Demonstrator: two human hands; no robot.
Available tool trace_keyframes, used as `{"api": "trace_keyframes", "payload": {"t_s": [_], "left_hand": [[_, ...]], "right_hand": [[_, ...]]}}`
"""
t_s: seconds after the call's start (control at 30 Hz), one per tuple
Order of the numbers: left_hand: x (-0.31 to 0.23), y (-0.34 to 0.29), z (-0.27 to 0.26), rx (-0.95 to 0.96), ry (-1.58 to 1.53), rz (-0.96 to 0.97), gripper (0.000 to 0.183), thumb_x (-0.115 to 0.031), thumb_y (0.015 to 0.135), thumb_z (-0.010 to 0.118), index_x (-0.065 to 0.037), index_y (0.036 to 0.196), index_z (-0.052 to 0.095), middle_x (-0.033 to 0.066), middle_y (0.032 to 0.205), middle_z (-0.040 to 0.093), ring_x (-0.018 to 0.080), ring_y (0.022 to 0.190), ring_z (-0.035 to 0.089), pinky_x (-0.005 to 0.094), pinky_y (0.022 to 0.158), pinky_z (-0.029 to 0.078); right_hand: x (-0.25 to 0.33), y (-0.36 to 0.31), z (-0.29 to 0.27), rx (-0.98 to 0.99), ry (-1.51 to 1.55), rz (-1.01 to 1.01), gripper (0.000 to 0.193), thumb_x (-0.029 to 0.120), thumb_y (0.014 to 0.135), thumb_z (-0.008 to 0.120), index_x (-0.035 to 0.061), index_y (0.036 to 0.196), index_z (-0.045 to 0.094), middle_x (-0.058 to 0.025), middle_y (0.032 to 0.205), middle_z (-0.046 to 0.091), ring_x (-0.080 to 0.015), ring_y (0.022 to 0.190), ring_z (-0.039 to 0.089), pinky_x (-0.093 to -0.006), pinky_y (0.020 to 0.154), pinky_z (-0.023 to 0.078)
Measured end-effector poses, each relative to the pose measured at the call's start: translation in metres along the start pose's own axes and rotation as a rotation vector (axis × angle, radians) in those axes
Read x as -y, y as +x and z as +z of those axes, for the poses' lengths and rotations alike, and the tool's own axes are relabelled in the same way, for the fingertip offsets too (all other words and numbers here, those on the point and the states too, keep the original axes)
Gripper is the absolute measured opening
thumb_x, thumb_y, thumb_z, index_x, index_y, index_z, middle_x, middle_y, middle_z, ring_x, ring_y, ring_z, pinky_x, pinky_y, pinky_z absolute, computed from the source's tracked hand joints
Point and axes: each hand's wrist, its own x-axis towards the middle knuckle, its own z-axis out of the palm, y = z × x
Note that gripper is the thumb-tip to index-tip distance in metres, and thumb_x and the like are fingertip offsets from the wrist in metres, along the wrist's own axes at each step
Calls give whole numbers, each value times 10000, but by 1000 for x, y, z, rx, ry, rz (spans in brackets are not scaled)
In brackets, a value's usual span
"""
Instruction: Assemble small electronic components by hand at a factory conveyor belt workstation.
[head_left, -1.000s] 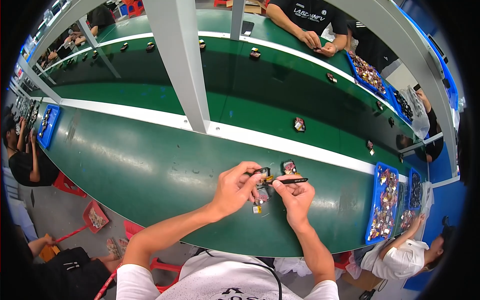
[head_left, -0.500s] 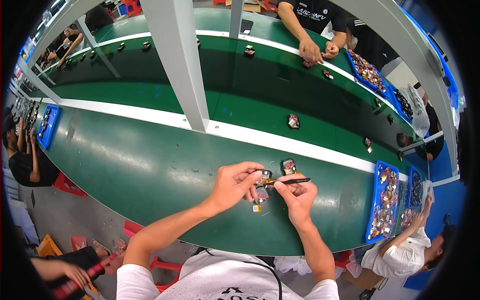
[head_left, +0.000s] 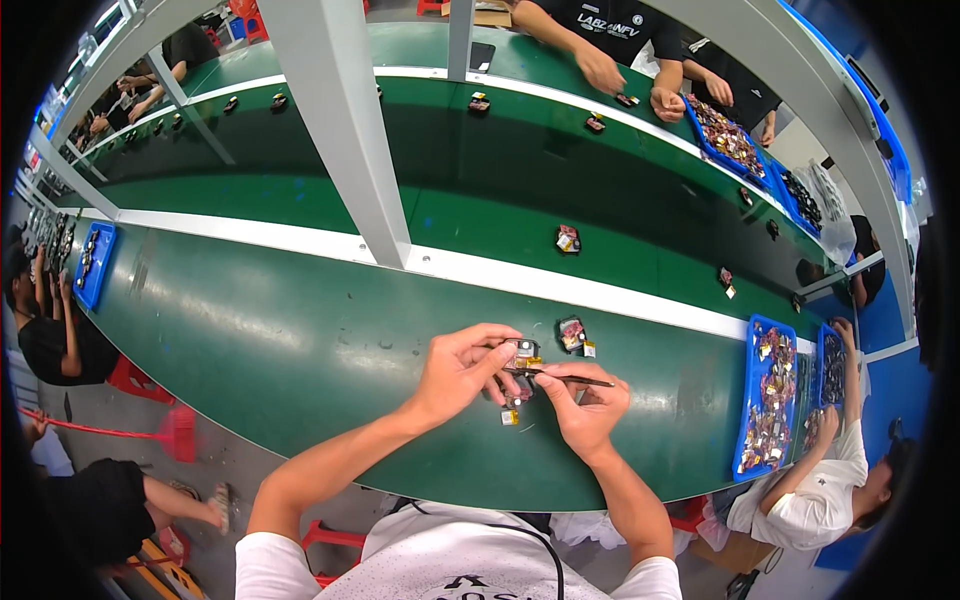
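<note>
My left hand [head_left: 462,378] pinches a small black-cased electronic module [head_left: 525,352] with a yellow part, just above the green table. In my right hand [head_left: 590,408] is a pair of dark tweezers [head_left: 582,379], held nearly level, with the tip at the module. The fingers partly cover that contact. Below my left fingertips another small module [head_left: 512,408] shows, with a yellow-and-white tab; the fingers hide part of it. A third module [head_left: 572,334] lies on the table just beyond my hands, touched by neither.
A white rail [head_left: 480,270] separates my table from the green conveyor belt [head_left: 470,215], which carries scattered modules. A grey post [head_left: 350,130] rises ahead. Blue trays of parts [head_left: 745,400] stand at right. Co-workers sit across, left and right.
Modules on the near belt have shifted slightly left. My hands stay almost in place, still working at the module. The right-hand co-worker's arm now reaches toward a blue tray; someone at lower left has moved.
</note>
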Motion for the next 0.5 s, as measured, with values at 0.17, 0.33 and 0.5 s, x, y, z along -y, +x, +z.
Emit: {"api": "trace_keyframes", "payload": {"t_s": [0.17, 0.33, 0.5], "left_hand": [[0, -1, 3, -17, 7, 27, 272, -98, 1018, 587, 71, 1232, 591, 146, 903, 697, 201, 725, 732, 264, 552, 583], [2, 1, 0, -10, 35, 44, 268, -93, 1019, 580, 78, 1226, 590, 176, 956, 700, 229, 732, 737, 282, 549, 601], [4, 1, -2, -8, 37, 40, 261, -85, 1018, 579, 78, 1221, 593, 173, 957, 700, 229, 726, 736, 284, 547, 597]], "right_hand": [[0, 0, 0, -18, -2, 29, 109, -20, 788, 818, 9, 874, 757, -24, 747, 748, -8, 453, 455, -181, 449, 320], [-1, 1, 0, -8, -13, -1, 104, -20, 791, 815, 10, 873, 756, -26, 749, 749, -6, 449, 455, -182, 448, 321], [-2, 0, 1, 0, -2, 7, 103, -24, 795, 810, 10, 877, 757, -21, 733, 742, -8, 445, 444, -189, 443, 320]]}}
